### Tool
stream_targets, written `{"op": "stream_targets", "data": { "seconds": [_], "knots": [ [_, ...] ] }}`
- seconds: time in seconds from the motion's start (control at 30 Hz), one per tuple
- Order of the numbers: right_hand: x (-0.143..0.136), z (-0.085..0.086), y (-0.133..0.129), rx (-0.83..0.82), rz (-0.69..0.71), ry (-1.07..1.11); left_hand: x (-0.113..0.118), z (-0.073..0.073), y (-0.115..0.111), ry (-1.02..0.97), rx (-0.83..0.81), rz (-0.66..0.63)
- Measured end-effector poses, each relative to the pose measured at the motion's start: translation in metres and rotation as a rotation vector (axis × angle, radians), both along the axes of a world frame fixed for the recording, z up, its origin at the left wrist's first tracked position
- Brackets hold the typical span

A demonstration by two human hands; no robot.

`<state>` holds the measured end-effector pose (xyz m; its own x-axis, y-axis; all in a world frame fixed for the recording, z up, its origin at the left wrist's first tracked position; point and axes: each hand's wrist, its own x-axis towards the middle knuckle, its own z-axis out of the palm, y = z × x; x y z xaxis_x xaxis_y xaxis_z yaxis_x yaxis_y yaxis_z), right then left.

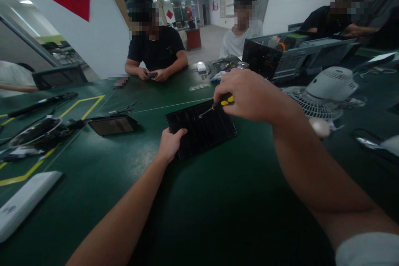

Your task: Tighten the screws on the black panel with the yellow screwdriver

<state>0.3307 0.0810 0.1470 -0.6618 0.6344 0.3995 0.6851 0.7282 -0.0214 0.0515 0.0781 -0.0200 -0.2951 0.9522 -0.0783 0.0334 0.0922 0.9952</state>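
A flat black panel (207, 135), perhaps part of a device, lies at a slant on the green table in front of me. My left hand (171, 143) grips its left edge, the thumb on top and the fingers hidden beneath. Above the panel's far right corner, my right hand (246, 93) is closed around a screwdriver (227, 100) with a black and yellow handle. The shaft slopes down to the left, and its tip is over the middle of the panel. Whether the tip touches the surface I cannot tell.
A tablet-like device (112, 125) stands left of the panel. A white box (28, 201) lies near left, with cables (37, 133) beyond. At right are a fan (332, 85) and a computer case (299, 60). A person in black (156, 50) sits opposite, holding a small dark object.
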Motion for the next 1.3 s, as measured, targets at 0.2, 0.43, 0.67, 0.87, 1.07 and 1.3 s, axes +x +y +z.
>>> {"op": "stream_targets", "data": {
  "seconds": [0.2, 0.43, 0.67, 0.87, 1.07, 1.3],
  "knots": [
    [0.001, 0.000, -0.002, -0.004, -0.029, 0.007, 0.000, 0.001, -0.002, -0.004, 0.006, 0.003],
    [0.008, 0.004, -0.008, 0.022, -0.067, 0.062, -0.002, -0.003, 0.001, -0.010, 0.010, 0.001],
    [0.005, 0.004, -0.009, 0.011, -0.142, 0.050, -0.002, -0.002, 0.000, -0.005, 0.007, 0.014],
    [0.000, 0.005, -0.011, -0.011, -0.179, 0.031, -0.003, -0.003, 0.001, -0.009, 0.003, 0.015],
    [0.001, 0.002, -0.009, -0.006, -0.168, 0.040, -0.002, -0.002, 0.001, 0.017, -0.002, 0.025],
    [-0.001, 0.002, -0.008, -0.011, -0.170, 0.037, -0.003, -0.004, 0.001, 0.004, 0.008, 0.003]
  ]
}}
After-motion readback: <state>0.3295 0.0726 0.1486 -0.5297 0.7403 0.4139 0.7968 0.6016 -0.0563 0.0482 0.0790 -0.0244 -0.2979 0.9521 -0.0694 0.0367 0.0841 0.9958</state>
